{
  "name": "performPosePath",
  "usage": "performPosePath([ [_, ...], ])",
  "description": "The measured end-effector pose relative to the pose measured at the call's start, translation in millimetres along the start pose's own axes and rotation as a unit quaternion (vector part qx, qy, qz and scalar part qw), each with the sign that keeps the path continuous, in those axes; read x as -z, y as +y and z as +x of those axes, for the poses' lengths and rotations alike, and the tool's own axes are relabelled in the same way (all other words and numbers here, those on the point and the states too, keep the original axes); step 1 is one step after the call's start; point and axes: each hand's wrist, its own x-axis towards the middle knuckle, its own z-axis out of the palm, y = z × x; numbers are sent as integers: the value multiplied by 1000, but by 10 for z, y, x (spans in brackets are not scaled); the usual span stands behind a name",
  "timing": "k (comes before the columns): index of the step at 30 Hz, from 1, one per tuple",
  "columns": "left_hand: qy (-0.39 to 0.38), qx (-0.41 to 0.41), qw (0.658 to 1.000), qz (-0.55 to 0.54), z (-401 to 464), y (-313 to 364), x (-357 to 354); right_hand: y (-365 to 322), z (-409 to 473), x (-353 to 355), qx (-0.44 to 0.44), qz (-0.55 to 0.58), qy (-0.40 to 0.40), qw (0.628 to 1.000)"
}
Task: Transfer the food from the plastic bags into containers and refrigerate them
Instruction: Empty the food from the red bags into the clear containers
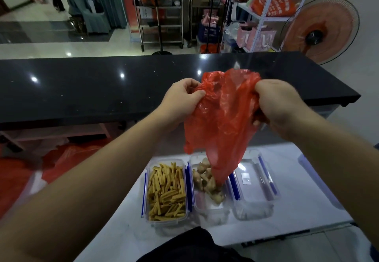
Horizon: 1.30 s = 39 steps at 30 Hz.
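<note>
A red plastic bag [221,118] hangs upside down above the white table [307,200]. My left hand [180,100] pinches its upper left corner and my right hand [276,106] grips its upper right side. The bag's open mouth dangles over the middle clear container [209,208], where ginger pieces [207,179] lie in a heap. To its left, a container [167,219] holds yellow food sticks [166,192]. At the right, a third container [254,210] with blue clips holds no food.
A long black counter [102,89] runs across behind the table. More red bags [67,159] lie on the floor at the left. A standing fan [320,30] and shelving [262,13] with bags stand at the back right. A metal trolley [162,22] is behind the counter.
</note>
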Motion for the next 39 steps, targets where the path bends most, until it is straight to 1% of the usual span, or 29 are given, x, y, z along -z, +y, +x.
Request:
performPosePath([
  [2, 8, -8, 1000, 1, 3, 23, 3, -53, 10, 34, 7, 37, 10, 999],
  [6, -3, -14, 1000, -8, 34, 105, 28, -133, -8, 49, 8, 54, -1, 999],
  [13, 1, -19, 1000, -22, 85, 230, 62, -279, 9, 67, -11, 108, -2, 994],
  [15, 4, -17, 1000, -21, 87, 224, 58, -265, 20, 56, -7, 104, 1, 995],
  [18, 11, -20, 1000, -16, 69, 204, 52, -289, -28, 39, -20, 82, -19, 996],
  [22, 30, -33, 999, -25, 84, 254, 97, -506, -42, 106, 21, 123, -21, 992],
  [25, 30, -35, 998, -38, 110, 308, 124, -574, 2, 113, 21, 97, -28, 995],
  [28, 30, -36, 998, -48, 119, 317, 127, -529, 29, 106, 26, 104, -22, 994],
  [32, 21, -21, 999, -41, 87, 295, 83, -387, 21, 17, 6, 52, -19, 998],
  [35, 22, -16, 999, -38, 84, 277, 61, -346, 29, -5, -5, 91, -15, 996],
  [37, 20, -12, 999, -30, 81, 270, 51, -334, 2, 3, -13, 79, -21, 997],
  [39, 23, -14, 999, -27, 95, 271, 52, -349, -10, 36, -7, 106, -18, 994],
])
